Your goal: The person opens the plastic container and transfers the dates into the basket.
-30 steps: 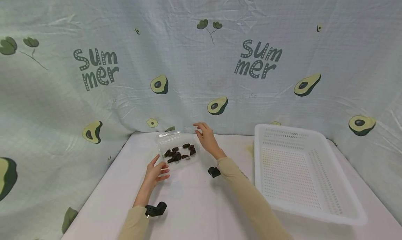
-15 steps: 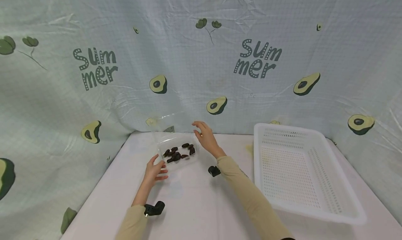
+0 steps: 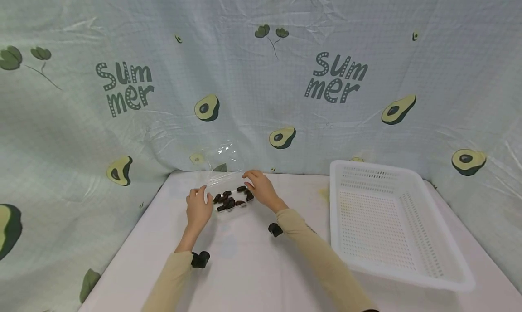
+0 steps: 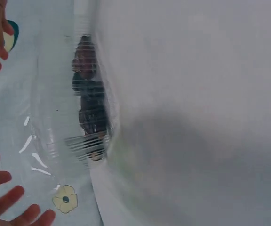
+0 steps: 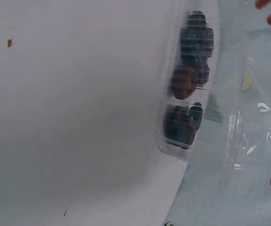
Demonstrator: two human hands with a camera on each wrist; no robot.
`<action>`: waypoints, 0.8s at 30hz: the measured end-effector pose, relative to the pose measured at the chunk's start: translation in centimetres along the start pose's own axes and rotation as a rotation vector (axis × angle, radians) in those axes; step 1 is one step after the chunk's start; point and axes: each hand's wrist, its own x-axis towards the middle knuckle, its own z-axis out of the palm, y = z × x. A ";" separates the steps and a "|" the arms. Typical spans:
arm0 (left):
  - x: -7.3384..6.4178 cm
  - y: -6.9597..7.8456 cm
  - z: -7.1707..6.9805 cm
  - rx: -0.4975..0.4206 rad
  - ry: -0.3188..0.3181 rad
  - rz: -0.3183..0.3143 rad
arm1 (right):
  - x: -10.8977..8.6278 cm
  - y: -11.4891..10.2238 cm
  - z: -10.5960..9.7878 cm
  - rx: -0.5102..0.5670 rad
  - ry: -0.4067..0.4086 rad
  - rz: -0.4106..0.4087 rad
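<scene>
In the head view a clear plastic clamshell box (image 3: 234, 211) stands on the table, its transparent lid (image 3: 228, 157) raised at the back. Several dark brown, wrinkled oval pieces that look like dates (image 3: 229, 203) lie inside; through the ribbed wall in the left wrist view the dates (image 4: 92, 110) appear blurred. At the box's left side is my left hand (image 3: 198, 208), fingers apart and loosely bent. My right hand (image 3: 262, 191) hovers at the right side with fingers gently bent. Neither hand visibly grips anything; whether fingertips touch the box cannot be told.
A white perforated plastic basket (image 3: 335, 221) stands on the right of the white table (image 3: 253, 266). Behind the table hangs a pale curtain (image 3: 240, 76) printed with avocados and lettering. Each wrist wears a black camera, such as the left wrist camera (image 3: 200, 259).
The lid has swung up from low behind the box. My left hand has moved up and forward along the left side; my right hand has dropped slightly and shifted left toward the box.
</scene>
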 end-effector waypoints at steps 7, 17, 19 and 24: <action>1.5 -0.6 1.1 0.138 -0.007 0.253 | -0.3 -0.6 1.3 -0.115 -0.069 -0.095; 1.7 -1.5 2.1 0.216 -0.227 0.261 | -0.5 -0.8 2.5 -0.295 -0.216 -0.142; 1.6 -1.5 2.3 0.207 -0.262 0.244 | -0.5 -0.7 2.7 -0.315 -0.234 -0.144; 1.7 -1.6 2.8 0.204 -0.336 0.185 | -0.3 -0.8 2.9 -0.333 -0.274 -0.149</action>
